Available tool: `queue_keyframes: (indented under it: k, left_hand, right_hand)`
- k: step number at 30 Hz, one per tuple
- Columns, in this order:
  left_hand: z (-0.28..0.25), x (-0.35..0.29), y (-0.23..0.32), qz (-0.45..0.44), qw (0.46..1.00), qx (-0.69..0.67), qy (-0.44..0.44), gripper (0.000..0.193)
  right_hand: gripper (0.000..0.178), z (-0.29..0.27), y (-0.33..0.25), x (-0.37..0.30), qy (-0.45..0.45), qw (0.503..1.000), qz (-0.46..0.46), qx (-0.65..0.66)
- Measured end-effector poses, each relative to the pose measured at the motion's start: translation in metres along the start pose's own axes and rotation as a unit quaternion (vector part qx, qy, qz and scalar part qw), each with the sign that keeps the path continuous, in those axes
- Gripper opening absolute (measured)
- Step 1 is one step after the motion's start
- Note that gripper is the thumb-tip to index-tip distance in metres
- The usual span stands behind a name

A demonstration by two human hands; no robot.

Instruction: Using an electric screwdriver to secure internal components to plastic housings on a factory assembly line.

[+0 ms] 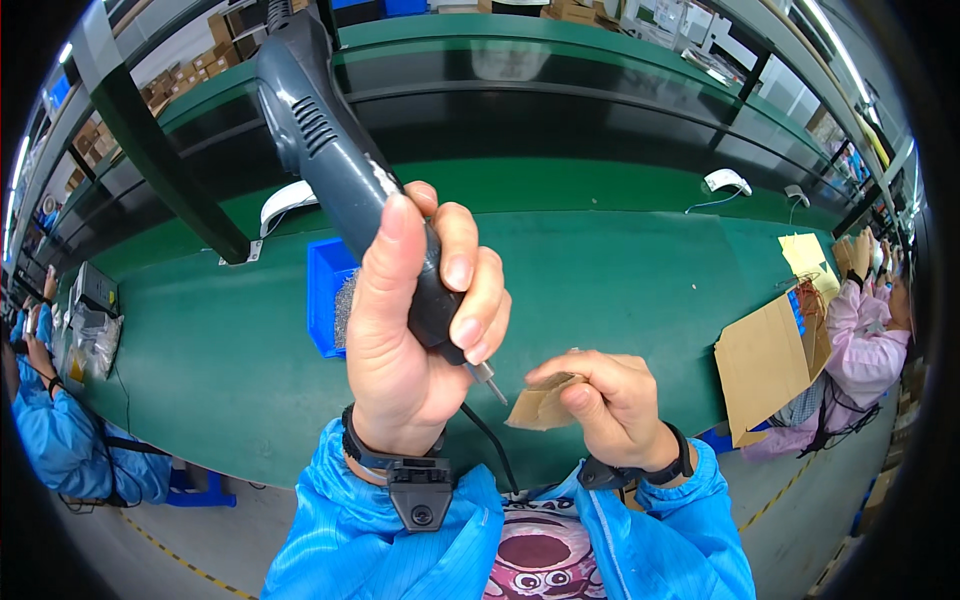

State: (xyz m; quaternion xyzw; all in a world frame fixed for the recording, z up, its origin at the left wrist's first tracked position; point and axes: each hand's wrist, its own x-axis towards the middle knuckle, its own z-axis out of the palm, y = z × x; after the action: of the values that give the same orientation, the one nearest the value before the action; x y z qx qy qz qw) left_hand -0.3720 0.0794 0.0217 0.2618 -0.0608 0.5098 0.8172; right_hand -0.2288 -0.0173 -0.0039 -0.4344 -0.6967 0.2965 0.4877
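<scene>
My left hand [410, 330] is wrapped around a dark grey electric screwdriver [335, 160], whose body slants up to the left. Its thin bit [497, 390] points down to the right, close to a piece of brown paper or thin card [540, 406]. That folded-looking piece is pinched between the thumb and fingers of my right hand [620, 405]; whether something lies inside it is hidden. Partly behind my left hand stands a blue bin [320, 305] with many small grey metal pieces, probably screws [343, 310]. A black cable [490, 435] runs below the bit.
An open cardboard box [765, 360] stands at the right of the green bench [600, 270], beside a co-worker in pink [865, 335]. Another in blue [70, 430] works at the far left. A dark metal upright [165, 150] rises at left; white curved parts [727, 180] line the back.
</scene>
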Motion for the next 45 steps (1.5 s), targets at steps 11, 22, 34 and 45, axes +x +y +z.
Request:
queue_keyframes:
  k: [11, 22, 34, 45]
  left_hand:
    - [-0.002, -0.007, 0.008, -0.025, 1.000, 0.012, 0.003, 0.022]
    - [-0.018, -0.005, 0.023, -0.080, 0.996, -0.039, -0.004, 0.023]
    - [-0.028, -0.007, 0.029, -0.046, 0.999, -0.003, 0.005, 0.024]
    - [-0.039, -0.010, 0.047, 0.133, 0.987, 0.089, 0.007, 0.030]
  right_hand:
    - [0.011, 0.022, 0.008, 0.026, -0.030, 0.933, -0.272, -0.232]
    - [0.006, 0.017, 0.021, 0.027, -0.013, 0.986, -0.141, -0.088]
    - [0.007, 0.055, -0.004, 0.039, -0.036, 0.997, -0.061, -0.028]
    - [0.017, 0.083, -0.015, 0.016, -0.170, 0.948, -0.267, -0.039]
